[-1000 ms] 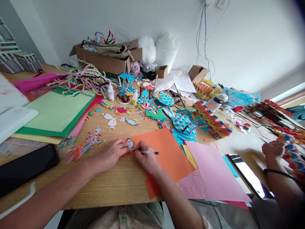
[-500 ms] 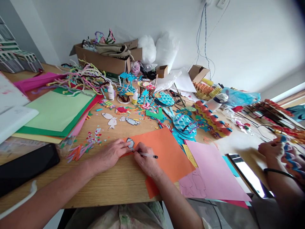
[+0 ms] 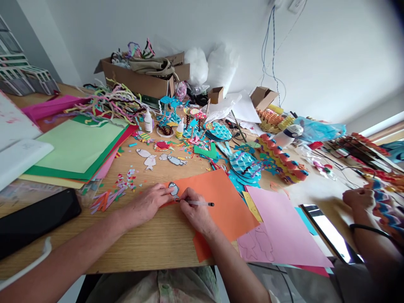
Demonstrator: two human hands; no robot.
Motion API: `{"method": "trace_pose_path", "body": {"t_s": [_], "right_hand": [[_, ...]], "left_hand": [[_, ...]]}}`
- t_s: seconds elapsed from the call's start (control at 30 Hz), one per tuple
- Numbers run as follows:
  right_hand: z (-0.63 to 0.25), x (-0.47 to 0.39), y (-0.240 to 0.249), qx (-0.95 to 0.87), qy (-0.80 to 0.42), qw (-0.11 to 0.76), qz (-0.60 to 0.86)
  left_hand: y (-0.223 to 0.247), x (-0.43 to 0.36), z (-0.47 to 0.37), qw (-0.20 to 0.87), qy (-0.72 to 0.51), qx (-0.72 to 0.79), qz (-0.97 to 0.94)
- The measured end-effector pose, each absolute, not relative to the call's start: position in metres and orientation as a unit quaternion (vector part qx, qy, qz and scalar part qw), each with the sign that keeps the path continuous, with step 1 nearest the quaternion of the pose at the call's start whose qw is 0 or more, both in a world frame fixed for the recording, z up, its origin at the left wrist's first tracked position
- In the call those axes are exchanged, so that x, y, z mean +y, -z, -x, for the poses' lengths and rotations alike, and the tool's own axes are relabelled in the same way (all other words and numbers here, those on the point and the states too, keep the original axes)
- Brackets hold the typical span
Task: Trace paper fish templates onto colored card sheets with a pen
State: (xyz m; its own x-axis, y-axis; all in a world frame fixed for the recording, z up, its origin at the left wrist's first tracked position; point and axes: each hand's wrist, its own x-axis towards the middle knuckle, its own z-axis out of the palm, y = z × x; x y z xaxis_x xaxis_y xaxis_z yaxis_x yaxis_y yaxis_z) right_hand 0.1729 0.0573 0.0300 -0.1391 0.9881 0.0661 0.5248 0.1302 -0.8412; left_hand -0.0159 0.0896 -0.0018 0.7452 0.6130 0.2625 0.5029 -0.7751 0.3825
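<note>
An orange sheet (image 3: 224, 202) lies on the wooden table in front of me. On its left corner is a small white paper fish (image 3: 173, 189) with a dark outline. My left hand (image 3: 153, 202) lies flat with its fingers stretched out, the fingertips at the fish's left side. In my right hand (image 3: 195, 210) is a pen (image 3: 202, 203), pinched between the fingers, its tip hidden near the lower end of the fish. More paper fish (image 3: 147, 159) lie beyond the sheet.
A black phone (image 3: 41, 221) lies at the left below green sheets (image 3: 78, 145). Right of the orange sheet are pink paper (image 3: 284, 227) and another phone (image 3: 330, 233). Glue bottles (image 3: 148, 121) and a carton (image 3: 135, 80) stand behind. Another person's hands (image 3: 360, 198) hold colourful folded paper at the right.
The rear end of the pen in my right hand has swung slightly right. My left hand stays at the fish. The whole view has shifted very slightly.
</note>
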Motion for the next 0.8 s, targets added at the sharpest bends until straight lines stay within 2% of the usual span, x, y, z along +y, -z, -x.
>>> {"method": "trace_pose_path", "body": {"t_s": [0.43,0.8], "right_hand": [[-0.171,0.058,-0.034,-0.696,-0.341,0.322,0.544],[-0.171,0.059,-0.032,-0.699,-0.34,0.316,0.544]], "left_hand": [[0.011,0.095,0.018,0.174,-0.195,0.299,-0.918],[0.0,0.09,0.015,0.182,-0.203,0.314,-0.909]]}}
